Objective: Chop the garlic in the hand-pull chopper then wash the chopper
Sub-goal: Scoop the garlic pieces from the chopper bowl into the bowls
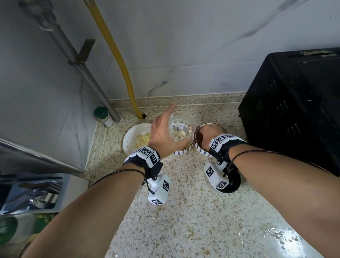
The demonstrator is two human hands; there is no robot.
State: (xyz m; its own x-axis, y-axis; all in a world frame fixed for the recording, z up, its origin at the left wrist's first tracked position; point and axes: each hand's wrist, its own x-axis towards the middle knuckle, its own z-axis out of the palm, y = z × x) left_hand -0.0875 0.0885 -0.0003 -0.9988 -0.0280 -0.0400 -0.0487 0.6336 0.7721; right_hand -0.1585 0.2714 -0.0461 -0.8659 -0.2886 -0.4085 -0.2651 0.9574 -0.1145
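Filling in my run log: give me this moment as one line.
left hand: holds lidless chopper cup, garlic cloves inside | right hand: in brown-lined bowl, fingers hidden | chopping: not started

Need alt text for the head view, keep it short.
The left hand grips a clear chopper cup holding whole garlic cloves above a speckled counter; the right hand reaches into a brown-lined bowl. A white bowl of chopped garlic sits left.

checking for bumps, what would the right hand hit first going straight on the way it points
Probably the inside of the brown bowl: the right hand dips into it, though depth is unclear.
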